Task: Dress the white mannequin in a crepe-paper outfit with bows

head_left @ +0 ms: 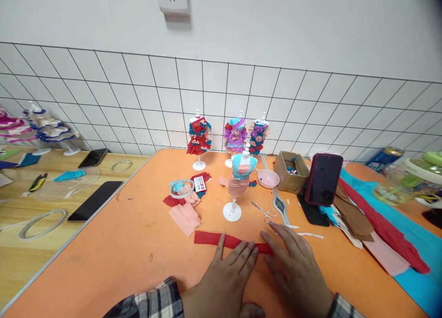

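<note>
A strip of red fabric [210, 238] lies lengthwise on the orange table in front of me. My left hand [229, 272] rests on it with the fingers stretched out, pressing on its middle. At the strip's right end my right hand [293, 262] touches it, fingers apart. Just beyond stands a small white mannequin [240, 175] on a round base, wrapped in a blue top and a pink skirt. Small scissors [265, 212] lie right of its base, close to my right fingertips. The part of the strip under my fingers is hidden.
Left of the mannequin is a heap of fabric scraps [186, 212] with a ring of clear tape [182, 189]. A pink bowl [268, 179], a cardboard box [292, 172] and an upright phone [323, 179] stand at right. Dressed mannequins [199, 138] line the wall; long fabric strips [383, 221] lie far right.
</note>
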The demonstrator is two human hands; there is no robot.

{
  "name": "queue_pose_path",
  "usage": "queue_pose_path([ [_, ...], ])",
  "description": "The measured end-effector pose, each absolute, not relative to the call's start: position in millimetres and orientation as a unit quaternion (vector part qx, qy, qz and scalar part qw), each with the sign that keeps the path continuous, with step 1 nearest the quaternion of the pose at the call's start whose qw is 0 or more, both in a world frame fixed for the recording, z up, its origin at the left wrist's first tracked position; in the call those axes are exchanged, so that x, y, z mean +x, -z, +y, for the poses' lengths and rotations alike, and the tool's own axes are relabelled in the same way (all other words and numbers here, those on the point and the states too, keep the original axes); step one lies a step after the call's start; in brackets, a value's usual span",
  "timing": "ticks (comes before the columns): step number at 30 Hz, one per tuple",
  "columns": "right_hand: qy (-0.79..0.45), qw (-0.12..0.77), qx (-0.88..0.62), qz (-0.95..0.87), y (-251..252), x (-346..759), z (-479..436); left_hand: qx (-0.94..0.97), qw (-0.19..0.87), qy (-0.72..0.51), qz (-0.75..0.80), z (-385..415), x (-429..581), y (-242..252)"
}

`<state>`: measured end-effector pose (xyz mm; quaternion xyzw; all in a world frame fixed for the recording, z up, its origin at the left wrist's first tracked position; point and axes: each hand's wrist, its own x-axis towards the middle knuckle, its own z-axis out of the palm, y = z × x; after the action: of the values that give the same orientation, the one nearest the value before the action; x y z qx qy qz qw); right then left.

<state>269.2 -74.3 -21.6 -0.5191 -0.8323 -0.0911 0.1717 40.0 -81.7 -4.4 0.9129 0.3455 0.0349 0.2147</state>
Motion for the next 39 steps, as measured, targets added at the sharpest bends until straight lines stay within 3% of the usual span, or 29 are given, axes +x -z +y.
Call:
queue_pose_path([
  [4,0.169,0.137,-0.461,-0.860,34.3,270.4,-93.5,0.911,0.217,-0.042,0.349,-82.2,40.9,4.7],
  [12,0.132,0.078,-0.516,-0.843,41.5,292.4,-88.8,0.905,0.206,-0.048,0.369,-85.2,44.0,9.7],
  [19,0.183,0.109,-0.557,-0.803,32.8,292.4,-95.7,0.905,0.211,-0.058,0.366,-86.9,44.6,9.6],
  [25,0.092,0.105,-0.410,-0.901,42.3,259.3,-97.0,0.906,0.218,-0.056,0.359,-90.0,40.8,1.2],
  [32,0.035,0.084,-0.424,-0.901,42.3,265.4,-94.5,0.876,0.216,0.002,0.430,-92.2,9.5,-12.5],
  [39,-0.033,0.051,-0.458,-0.887,36.9,264.4,-96.9,0.872,0.142,-0.010,0.468,-98.0,-20.2,-6.7],
])
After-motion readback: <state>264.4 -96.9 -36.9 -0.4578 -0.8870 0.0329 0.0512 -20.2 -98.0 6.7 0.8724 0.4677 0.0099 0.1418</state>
